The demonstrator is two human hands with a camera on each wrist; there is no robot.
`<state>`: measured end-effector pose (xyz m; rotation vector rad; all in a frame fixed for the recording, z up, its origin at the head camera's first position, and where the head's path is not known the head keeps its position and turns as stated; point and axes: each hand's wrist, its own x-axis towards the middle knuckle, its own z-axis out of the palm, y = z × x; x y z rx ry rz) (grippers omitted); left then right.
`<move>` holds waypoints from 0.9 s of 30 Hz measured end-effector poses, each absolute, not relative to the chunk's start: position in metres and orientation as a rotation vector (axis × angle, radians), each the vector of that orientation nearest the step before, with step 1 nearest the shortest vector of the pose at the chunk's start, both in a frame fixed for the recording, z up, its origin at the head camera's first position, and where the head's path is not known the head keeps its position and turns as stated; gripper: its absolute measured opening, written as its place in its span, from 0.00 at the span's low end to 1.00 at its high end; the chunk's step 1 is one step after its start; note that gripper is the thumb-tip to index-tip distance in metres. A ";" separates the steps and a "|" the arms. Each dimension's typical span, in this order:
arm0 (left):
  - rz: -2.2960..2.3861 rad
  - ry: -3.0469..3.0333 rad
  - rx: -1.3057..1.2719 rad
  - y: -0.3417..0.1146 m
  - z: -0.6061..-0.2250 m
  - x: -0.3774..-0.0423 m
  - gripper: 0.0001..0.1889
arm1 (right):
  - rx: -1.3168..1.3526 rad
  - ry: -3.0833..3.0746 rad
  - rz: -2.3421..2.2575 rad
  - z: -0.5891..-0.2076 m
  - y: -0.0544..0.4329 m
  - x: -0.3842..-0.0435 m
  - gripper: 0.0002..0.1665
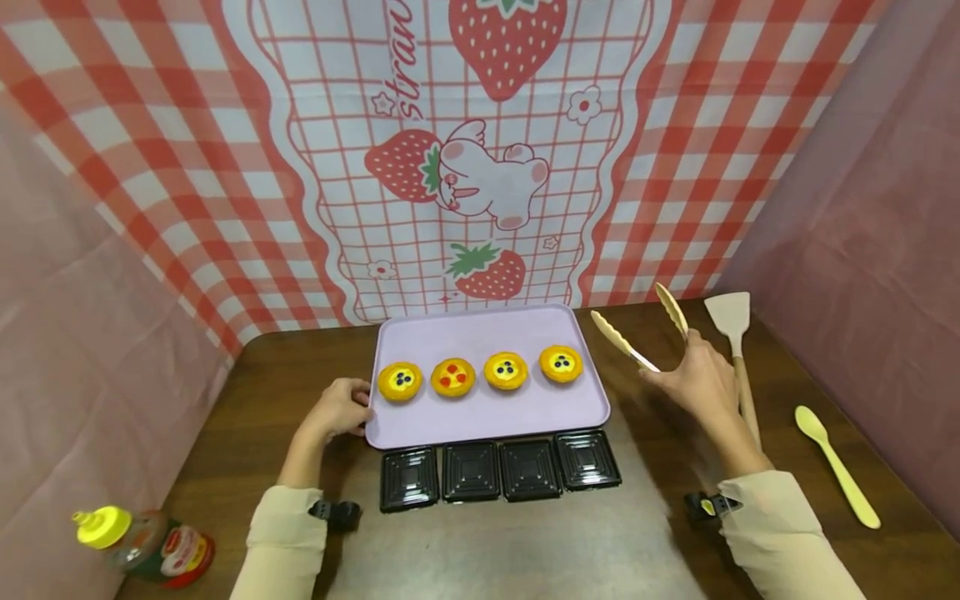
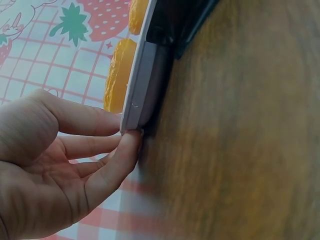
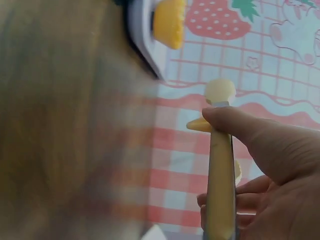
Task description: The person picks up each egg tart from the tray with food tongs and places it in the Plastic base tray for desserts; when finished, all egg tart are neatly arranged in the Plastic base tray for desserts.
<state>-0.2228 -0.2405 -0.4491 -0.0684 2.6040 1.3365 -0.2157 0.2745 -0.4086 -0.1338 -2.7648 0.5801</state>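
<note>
A lilac tray (image 1: 487, 421) carries several egg tarts in a row; one tart (image 1: 452, 378) has red pieces on top, while the others, such as this tart (image 1: 506, 371), bear dark blue ones. At the tray's left edge my left hand (image 1: 339, 408) pinches the rim, thumb above and a finger beneath in the left wrist view. My right hand (image 1: 701, 379) grips a pair of tongs (image 1: 619, 336) to the right of the tray. The tongs' cream tips are spread apart with nothing between them, pointing toward the back cloth.
Several black square plastic bases (image 1: 470, 472) line the tray's near side. A spatula (image 1: 738, 350) and a yellow spoon (image 1: 838, 468) lie at the right. A squeeze bottle with a yellow cap (image 1: 146, 546) is at the near left. A strawberry-print cloth (image 1: 480, 167) hangs behind.
</note>
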 end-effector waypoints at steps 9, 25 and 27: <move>1.370 2.591 -0.076 -0.242 -0.451 -0.223 0.26 | 0.016 -2.780 0.599 -0.390 0.280 -0.208 0.42; 1.362 2.582 -0.090 -0.242 -0.452 -0.224 0.26 | 0.298 -2.923 0.644 -0.388 0.249 -0.209 0.46; 1.359 2.580 -0.094 -0.243 -0.452 -0.225 0.26 | 0.314 -2.939 0.643 -0.390 0.246 -0.211 0.42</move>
